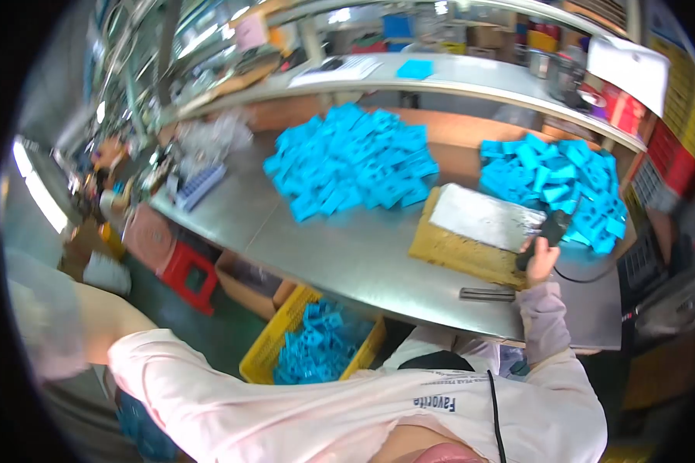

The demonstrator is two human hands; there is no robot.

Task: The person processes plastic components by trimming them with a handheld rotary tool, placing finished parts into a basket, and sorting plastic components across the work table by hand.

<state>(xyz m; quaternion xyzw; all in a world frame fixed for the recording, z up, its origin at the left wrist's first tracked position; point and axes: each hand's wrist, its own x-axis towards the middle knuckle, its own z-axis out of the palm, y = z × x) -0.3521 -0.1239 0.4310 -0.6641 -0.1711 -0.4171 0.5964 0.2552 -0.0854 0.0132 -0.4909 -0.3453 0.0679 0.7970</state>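
My right hand (543, 258) is closed around a black corded handheld tool (553, 228), whose exact kind I cannot make out. The tool is over the right end of a yellowish board (455, 255) with a white sheet (483, 218) on it. Behind the tool lies a pile of blue plastic parts (556, 174). My left arm reaches out to the far left, away from the bench, and my left hand (58, 320) is smeared by motion, its fingers unreadable. Something pale and translucent shows around it, too blurred to name.
A larger pile of blue parts (351, 162) covers the metal bench (301, 251) at centre. A dark metal bar (486, 294) lies near the front edge. Below are a yellow crate (264, 347) holding blue parts, a cardboard box (247, 282) and a red stool (189, 274). A shelf (479, 73) runs behind.
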